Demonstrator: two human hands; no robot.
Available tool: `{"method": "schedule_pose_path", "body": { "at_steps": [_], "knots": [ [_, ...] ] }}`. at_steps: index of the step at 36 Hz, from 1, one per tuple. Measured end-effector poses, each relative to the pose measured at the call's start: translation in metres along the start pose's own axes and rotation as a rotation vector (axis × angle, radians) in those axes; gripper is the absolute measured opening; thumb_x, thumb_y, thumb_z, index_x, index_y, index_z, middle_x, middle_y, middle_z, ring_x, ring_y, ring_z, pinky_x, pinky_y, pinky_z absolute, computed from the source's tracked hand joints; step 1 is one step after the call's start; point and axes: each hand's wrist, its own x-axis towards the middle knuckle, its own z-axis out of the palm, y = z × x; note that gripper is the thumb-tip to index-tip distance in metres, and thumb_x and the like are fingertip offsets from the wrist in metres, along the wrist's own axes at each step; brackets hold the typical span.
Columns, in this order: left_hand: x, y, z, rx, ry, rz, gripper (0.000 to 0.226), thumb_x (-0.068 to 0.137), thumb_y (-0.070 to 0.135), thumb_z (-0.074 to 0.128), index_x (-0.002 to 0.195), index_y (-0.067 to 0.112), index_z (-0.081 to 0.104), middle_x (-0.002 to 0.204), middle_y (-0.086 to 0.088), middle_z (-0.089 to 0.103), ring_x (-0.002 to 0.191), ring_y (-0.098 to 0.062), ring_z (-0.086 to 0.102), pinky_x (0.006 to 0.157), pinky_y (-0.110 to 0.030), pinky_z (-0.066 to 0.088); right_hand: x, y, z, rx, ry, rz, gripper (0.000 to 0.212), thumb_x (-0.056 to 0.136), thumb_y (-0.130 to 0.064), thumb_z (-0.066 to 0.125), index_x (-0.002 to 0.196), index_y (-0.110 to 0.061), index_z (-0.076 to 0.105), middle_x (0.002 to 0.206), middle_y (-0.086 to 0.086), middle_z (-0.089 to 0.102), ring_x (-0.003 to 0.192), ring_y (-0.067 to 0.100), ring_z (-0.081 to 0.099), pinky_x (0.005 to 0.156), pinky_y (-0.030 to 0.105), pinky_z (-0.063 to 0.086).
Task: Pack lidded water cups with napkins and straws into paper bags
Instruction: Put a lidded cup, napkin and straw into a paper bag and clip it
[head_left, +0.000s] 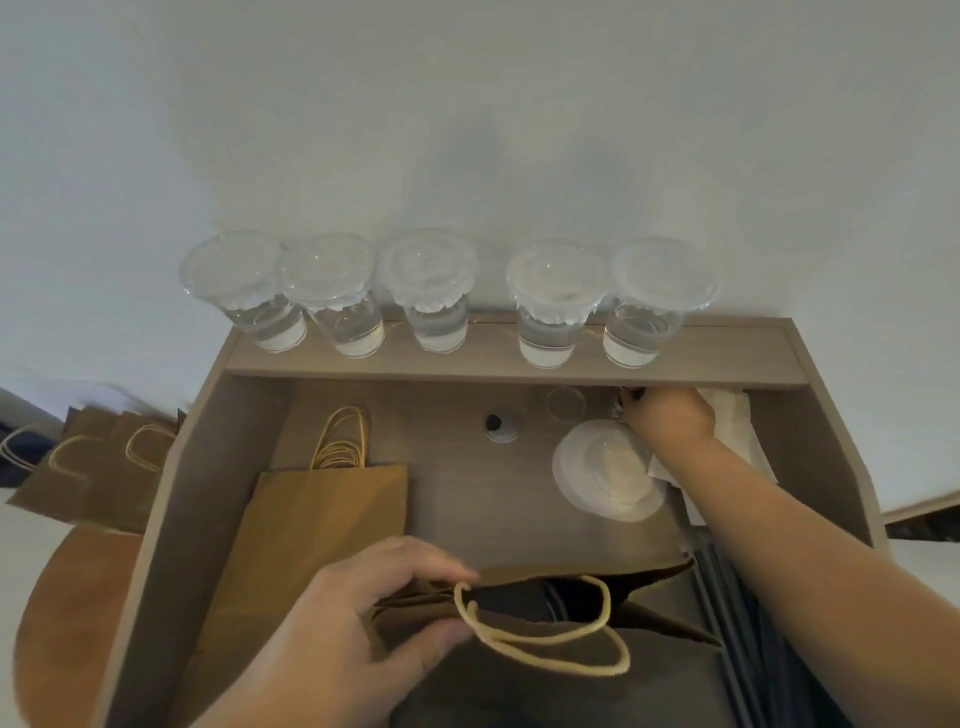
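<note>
Open brown paper bag (582, 569) stands at 6 o'clock on the grey-brown wood bench (467, 499), mouth up, long axis of the mouth running 9–3. Left hand (358, 618) is at its 9 o'clock end. Grip closed, thumb and fingers pinching the folded side edge, holding the mouth apart. Inside is dark; contents can't be made out.

Right hand (672, 418) is out at 2 o'clock, tucked under the front lip of the raised wood shelf (467, 358), back of hand to camera. Fingers are hidden, so can't tell how far that grip is closed or what it has (small dark thing at its 10 o'clock, unclear). White paper napkins (740, 421) lie right beside it toward 3 o'clock. Stack of clear plastic lids (605, 470) sits just at its 7 o'clock.

Five clear lidded water cups (428, 291) stand upright in a row on the shelf at 12 o'clock. Dark thin straws (748, 649) (prob. straws) lie along the bench's 4 o'clock edge, long axis approx 12–6.

Key relation: bag mouth lies toward 7 o'clock from the right hand, well apart, w/ the lid stack between. Judgement: napkin pick is the step in hand. Right hand is nearer to napkins and straws; left is occupied at the bag. The carry should pass over the lids and drop in at the mouth's 3 o'clock half, away from the left-hand pinch.
</note>
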Motion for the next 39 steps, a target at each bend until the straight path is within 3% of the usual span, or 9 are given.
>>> {"method": "schedule_pose_path", "body": {
  "at_steps": [5, 9, 13, 20, 23, 25, 29, 34, 39],
  "knots": [
    [-0.001, 0.003, 0.0, 0.034, 0.06, 0.032, 0.029, 0.086, 0.038, 0.084, 0.115, 0.042, 0.078, 0.115, 0.015, 0.075, 0.11, -0.01, 0.073, 0.09, -0.019, 0.056, 0.0, 0.005, 0.004, 0.045, 0.026, -0.012, 0.036, 0.102, -0.041, 0.056, 0.07, -0.024, 0.058, 0.082, 0.012, 0.072, 0.072, 0.034, 0.061, 0.064, 0.031, 0.042],
    [-0.001, 0.006, -0.001, 0.062, 0.087, 0.058, 0.03, 0.087, 0.036, 0.083, 0.116, 0.04, 0.078, 0.117, 0.016, 0.075, 0.11, -0.007, 0.072, 0.09, -0.016, 0.055, -0.001, 0.009, 0.007, 0.118, 0.075, -0.021, 0.049, 0.101, -0.038, 0.063, 0.056, -0.022, 0.053, 0.076, 0.017, 0.071, 0.074, 0.041, 0.067, 0.063, 0.031, 0.04],
    [-0.004, 0.009, 0.001, 0.106, 0.119, 0.041, 0.035, 0.085, 0.032, 0.085, 0.116, 0.044, 0.075, 0.119, 0.018, 0.074, 0.111, -0.005, 0.071, 0.09, -0.014, 0.053, -0.004, 0.01, 0.006, 0.152, 0.117, -0.009, 0.042, 0.101, -0.036, 0.065, 0.071, -0.008, 0.071, 0.077, 0.024, 0.07, 0.072, 0.044, 0.067, 0.062, 0.033, 0.04],
    [-0.01, 0.015, 0.005, 0.164, 0.143, 0.067, 0.051, 0.083, 0.018, 0.09, 0.121, 0.046, 0.073, 0.123, 0.019, 0.072, 0.117, -0.004, 0.069, 0.097, -0.012, 0.049, -0.009, 0.011, 0.0, 0.174, 0.08, -0.083, 0.022, 0.099, -0.012, 0.064, 0.087, 0.004, 0.074, 0.083, 0.03, 0.071, 0.079, 0.049, 0.068, 0.067, 0.04, 0.049],
    [-0.013, 0.019, 0.005, 0.203, 0.166, 0.086, 0.058, 0.081, 0.017, 0.092, 0.126, 0.046, 0.07, 0.126, 0.021, 0.07, 0.121, -0.003, 0.066, 0.1, -0.008, 0.044, -0.025, 0.014, -0.009, 0.215, 0.057, -0.134, 0.015, 0.097, -0.004, 0.062, 0.098, -0.001, 0.077, 0.091, 0.024, 0.073, 0.088, 0.046, 0.066, 0.075, 0.041, 0.054],
    [-0.015, 0.022, 0.004, 0.226, 0.181, 0.083, 0.06, 0.082, 0.023, 0.09, 0.13, 0.049, 0.066, 0.13, 0.024, 0.067, 0.125, 0.0, 0.063, 0.101, -0.005, 0.04, -0.044, 0.017, -0.017, 0.304, 0.052, -0.154, 0.02, 0.098, -0.002, 0.061, 0.106, -0.003, 0.079, 0.1, 0.02, 0.072, 0.095, 0.04, 0.065, 0.083, 0.033, 0.047],
    [-0.023, 0.029, 0.0, 0.247, 0.224, 0.098, 0.056, 0.086, 0.037, 0.083, 0.136, 0.05, 0.061, 0.138, 0.023, 0.062, 0.131, -0.004, 0.059, 0.105, -0.01, 0.041, -0.105, 0.029, -0.039, 0.537, -0.062, -0.107, 0.02, 0.104, -0.017, 0.063, 0.114, -0.031, 0.072, 0.107, -0.006, 0.066, 0.095, 0.011, 0.063, 0.089, 0.031, 0.049],
    [-0.03, 0.036, -0.002, 0.247, 0.255, 0.169, 0.06, 0.088, 0.015, 0.074, 0.138, 0.045, 0.061, 0.14, 0.017, 0.063, 0.136, -0.011, 0.057, 0.107, -0.015, 0.043, -0.181, 0.033, -0.093, 0.701, -0.157, -0.084, 0.017, 0.1, -0.028, 0.071, 0.102, -0.045, 0.072, 0.095, -0.017, 0.074, 0.094, 0.004, 0.067, 0.077, 0.02, 0.049],
    [-0.029, 0.05, -0.003, 0.191, 0.348, 0.256, 0.059, 0.085, 0.002, 0.063, 0.13, 0.041, 0.067, 0.124, 0.012, 0.07, 0.118, -0.018, 0.065, 0.096, -0.014, 0.049, -0.226, 0.012, -0.163, 0.779, -0.095, -0.187, 0.017, 0.095, -0.031, 0.072, 0.103, -0.045, 0.077, 0.096, -0.024, 0.076, 0.092, -0.004, 0.069, 0.078, 0.023, 0.052]
  ]
}}
